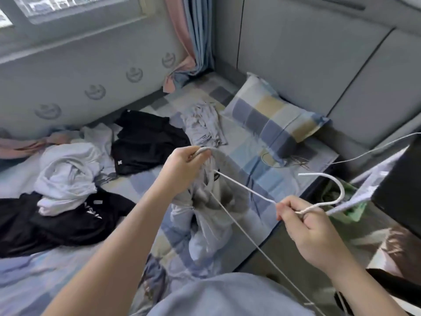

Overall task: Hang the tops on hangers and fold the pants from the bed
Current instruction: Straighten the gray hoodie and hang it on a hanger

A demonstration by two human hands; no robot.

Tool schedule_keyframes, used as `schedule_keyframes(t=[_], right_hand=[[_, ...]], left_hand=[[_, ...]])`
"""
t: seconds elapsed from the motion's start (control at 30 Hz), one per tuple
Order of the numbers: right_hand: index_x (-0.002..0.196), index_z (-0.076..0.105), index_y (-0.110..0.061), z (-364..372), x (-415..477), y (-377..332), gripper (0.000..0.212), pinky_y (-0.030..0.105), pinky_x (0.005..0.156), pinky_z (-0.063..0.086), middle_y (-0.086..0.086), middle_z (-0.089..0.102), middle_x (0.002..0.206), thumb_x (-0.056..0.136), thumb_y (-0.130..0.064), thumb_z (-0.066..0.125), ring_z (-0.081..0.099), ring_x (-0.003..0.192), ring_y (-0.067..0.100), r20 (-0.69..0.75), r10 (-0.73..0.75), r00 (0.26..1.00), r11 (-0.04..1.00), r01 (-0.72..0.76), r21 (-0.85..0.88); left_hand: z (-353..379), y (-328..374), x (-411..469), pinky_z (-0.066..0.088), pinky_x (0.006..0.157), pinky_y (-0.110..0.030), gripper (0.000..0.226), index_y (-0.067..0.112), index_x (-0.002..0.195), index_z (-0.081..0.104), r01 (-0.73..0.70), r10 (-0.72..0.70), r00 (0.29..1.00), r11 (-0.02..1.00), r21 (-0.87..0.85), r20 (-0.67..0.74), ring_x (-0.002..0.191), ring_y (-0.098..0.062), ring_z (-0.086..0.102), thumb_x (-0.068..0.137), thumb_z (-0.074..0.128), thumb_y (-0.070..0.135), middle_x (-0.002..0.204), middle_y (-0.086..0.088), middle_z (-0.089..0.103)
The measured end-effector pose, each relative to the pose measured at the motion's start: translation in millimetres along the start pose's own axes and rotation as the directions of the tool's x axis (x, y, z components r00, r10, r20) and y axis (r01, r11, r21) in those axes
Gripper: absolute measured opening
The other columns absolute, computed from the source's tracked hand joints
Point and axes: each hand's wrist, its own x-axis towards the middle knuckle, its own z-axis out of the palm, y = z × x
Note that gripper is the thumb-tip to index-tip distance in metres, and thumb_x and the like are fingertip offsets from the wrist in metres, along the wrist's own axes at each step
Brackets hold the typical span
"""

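Above the bed (250, 142), left hand (182, 165) pinches the soft, limp grey top (227, 201) at its collar; right hand (312, 233) grips the light, stiff hanger (248, 189) at its neck.

The thin white wire hanger (245, 187) loses its far shoulder inside the neck of the limp grey top (205, 224), and its lower bar leaves the picture at 5 o'clock. White lettering on the crumpled black garment (75, 222) at 9 o'clock is too blurred to read.

Left hand (182, 166) grips neckline of grey top (214, 201), held over checked bed (250, 142). Right hand (303, 222) pinches white wire hanger (323, 192) at hook base (one arm inside the top). Clothes pile (68, 176) left.
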Motion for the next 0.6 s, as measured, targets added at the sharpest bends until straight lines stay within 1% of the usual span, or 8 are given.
schedule_keyframes(t=[0.07, 0.17, 0.23, 0.3, 0.4, 0.47, 0.53, 0.6], right_hand=[[0.073, 0.052, -0.023, 3, -4, 2, 0.029, 0.020, 0.045, 0.025, -0.002, 0.037, 0.048, 0.095, -0.042, 0.046, 0.030, 0.042, 0.004, -0.018, -0.014, 1.000, 0.998, 0.013, -0.058], [0.075, 0.050, -0.025, 14, -7, 6, 0.031, 0.032, 0.043, 0.029, -0.002, 0.042, 0.051, 0.098, -0.044, 0.042, 0.035, 0.042, 0.007, -0.060, -0.070, 0.996, 0.985, 0.059, -0.164], [0.079, 0.053, -0.023, 25, -1, 10, 0.029, 0.036, 0.045, 0.032, -0.006, 0.043, 0.050, 0.100, -0.040, 0.044, 0.039, 0.043, 0.011, -0.107, -0.076, 0.991, 0.970, 0.049, -0.238], [0.084, 0.059, -0.017, 35, 9, 12, 0.025, 0.037, 0.047, 0.035, -0.007, 0.046, 0.049, 0.102, -0.031, 0.048, 0.044, 0.046, 0.012, -0.135, -0.029, 0.990, 0.963, -0.009, -0.269], [0.084, 0.060, -0.019, 42, 15, 12, 0.023, 0.017, 0.048, 0.032, -0.013, 0.054, 0.054, 0.104, -0.021, 0.049, 0.048, 0.048, 0.006, -0.164, -0.014, 0.986, 0.991, -0.009, -0.137], [0.080, 0.057, -0.021, 43, 9, 12, 0.024, 0.019, 0.048, 0.031, -0.008, 0.052, 0.058, 0.103, -0.024, 0.049, 0.043, 0.049, 0.004, -0.213, -0.054, 0.975, 0.998, 0.050, -0.024], [0.080, 0.055, -0.024, 46, -1, 14, 0.024, 0.026, 0.047, 0.035, 0.002, 0.052, 0.061, 0.102, -0.032, 0.047, 0.042, 0.051, 0.006, -0.267, -0.077, 0.961, 0.995, 0.093, 0.048], [0.090, 0.059, -0.024, 53, -7, 18, 0.021, 0.029, 0.050, 0.040, 0.001, 0.054, 0.063, 0.102, -0.035, 0.045, 0.049, 0.053, 0.010, -0.289, -0.065, 0.955, 0.995, 0.083, 0.050]], left_hand=[[9, 12, -7, 0.027, 0.048, -0.021, 0.043, 0.028, 0.057, 0.054, -0.019, 0.018, 0.999, 1.000, 0.009, 0.042, 0.048, -0.007, 0.028, 0.100, 0.060, 0.033, 0.049, 0.012, 0.033], [24, 34, -17, 0.026, 0.049, -0.022, 0.046, 0.014, 0.062, 0.041, -0.069, 0.069, 0.994, 0.998, 0.000, 0.080, 0.047, -0.006, 0.028, 0.099, 0.059, 0.033, 0.051, 0.011, 0.031], [37, 46, -28, 0.025, 0.048, -0.019, 0.045, 0.016, 0.062, 0.039, -0.117, 0.121, 0.987, 0.992, -0.038, 0.103, 0.047, -0.005, 0.030, 0.099, 0.060, 0.030, 0.051, 0.011, 0.031], [50, 56, -41, 0.028, 0.049, -0.017, 0.040, 0.020, 0.062, 0.045, -0.183, 0.188, 0.965, 0.982, -0.045, 0.183, 0.048, -0.004, 0.032, 0.098, 0.061, 0.030, 0.051, 0.012, 0.036], [60, 59, -56, 0.035, 0.055, -0.017, 0.028, 0.025, 0.072, 0.058, -0.157, 0.185, 0.923, 0.982, -0.109, 0.338, 0.052, -0.001, 0.041, 0.099, 0.060, 0.029, 0.058, 0.014, 0.049], [57, 57, -60, 0.036, 0.059, -0.020, 0.026, 0.025, 0.074, 0.058, -0.154, 0.189, 0.908, 0.981, -0.120, 0.373, 0.057, -0.003, 0.042, 0.100, 0.059, 0.025, 0.062, 0.013, 0.050], [54, 58, -65, 0.035, 0.059, -0.017, 0.028, 0.031, 0.075, 0.055, -0.193, 0.219, 0.889, 0.976, -0.105, 0.402, 0.057, -0.002, 0.043, 0.101, 0.058, 0.024, 0.061, 0.017, 0.050], [54, 60, -72, 0.035, 0.055, -0.013, 0.031, 0.036, 0.074, 0.053, -0.222, 0.243, 0.884, 0.970, -0.098, 0.400, 0.054, -0.001, 0.046, 0.101, 0.055, 0.022, 0.058, 0.019, 0.052]])
